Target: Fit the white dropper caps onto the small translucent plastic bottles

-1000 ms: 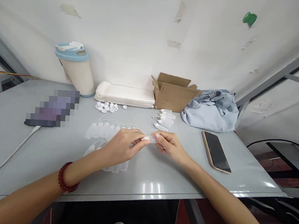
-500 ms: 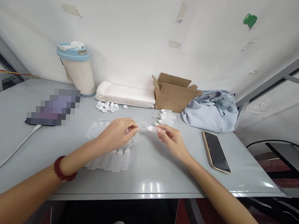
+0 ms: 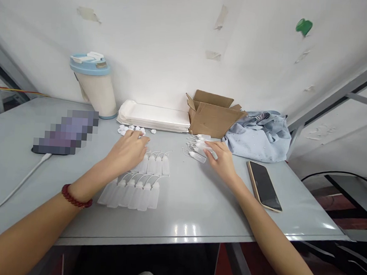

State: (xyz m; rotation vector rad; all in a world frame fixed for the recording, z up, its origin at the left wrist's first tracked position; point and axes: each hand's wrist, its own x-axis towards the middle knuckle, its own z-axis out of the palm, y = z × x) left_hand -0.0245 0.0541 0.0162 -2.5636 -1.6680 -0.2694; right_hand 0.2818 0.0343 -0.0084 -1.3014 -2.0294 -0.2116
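Note:
My left hand (image 3: 129,148) hovers over the near side of a small heap of white caps (image 3: 121,129), its fingers curved and apart, holding nothing that I can see. It hides part of the heap and part of the upper row of translucent dropper bottles (image 3: 151,164). Below lies another row of these bottles (image 3: 139,195), each with a thin tube at its neck. My right hand (image 3: 221,158) is open, thumb and forefinger spread, beside a bottle (image 3: 197,157) lying on the table. Behind that bottle lies a cluster of similar bottles (image 3: 204,137), partly covered by my fingers.
Along the wall stand a cream tumbler (image 3: 97,90), a stack of white boxes (image 3: 160,115), an open cardboard box (image 3: 214,118) and a bundled pale blue cloth (image 3: 261,138). One phone (image 3: 265,186) lies right; a charging, blurred-out device (image 3: 65,132) lies left on the grey table (image 3: 203,213).
My right hand has let go of the bottle, now lying by the right-hand cluster. My left hand has moved left and back, from the bottle's tip towards the white caps.

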